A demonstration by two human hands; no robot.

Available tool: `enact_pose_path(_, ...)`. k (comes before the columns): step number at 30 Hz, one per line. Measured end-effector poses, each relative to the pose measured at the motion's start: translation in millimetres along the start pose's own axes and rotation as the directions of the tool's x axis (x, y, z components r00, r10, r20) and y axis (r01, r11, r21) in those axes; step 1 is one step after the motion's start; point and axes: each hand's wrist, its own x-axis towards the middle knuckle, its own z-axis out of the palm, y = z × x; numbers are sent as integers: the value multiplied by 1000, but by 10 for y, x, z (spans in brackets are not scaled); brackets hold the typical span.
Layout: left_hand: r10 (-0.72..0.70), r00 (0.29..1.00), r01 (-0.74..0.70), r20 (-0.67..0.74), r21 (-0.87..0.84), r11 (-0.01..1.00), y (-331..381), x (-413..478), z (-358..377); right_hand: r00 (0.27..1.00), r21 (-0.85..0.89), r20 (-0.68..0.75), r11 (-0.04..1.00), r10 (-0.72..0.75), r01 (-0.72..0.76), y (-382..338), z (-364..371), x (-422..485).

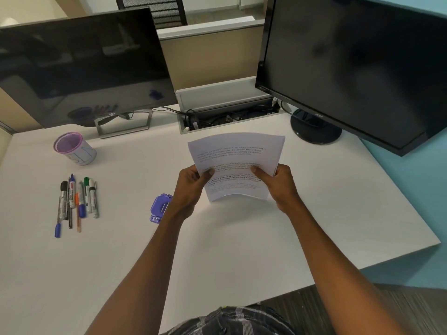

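Note:
A stack of white printed sheets stands upright on the white desk, bowed, its lower edge touching the desk top. My left hand grips the stack's left edge, thumb across the front page. My right hand grips the right edge the same way, thumb on the text. A purple stapler lies flat on the desk just left of my left wrist, partly hidden by it.
Several pens and markers lie in a row at the left. A purple-rimmed cup stands behind them. Two dark monitors flank an open cable tray. The desk edge runs diagonally at the right.

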Motion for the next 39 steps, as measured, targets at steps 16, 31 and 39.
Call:
enact_pose_path(16,-8,997,1,81,84,996,-22,81,41,999,-1,39,1000,13,-13,64,-40,12)
enact_pose_path(31,-39,994,-1,-98,-377,926,59,195,-55,987,240,124,962,99,-126,218,-239,-5)
enact_pose_path(39,-124,983,18,-135,-604,797,-20,46,286,990,473,84,870,115,-141,174,180,-84)
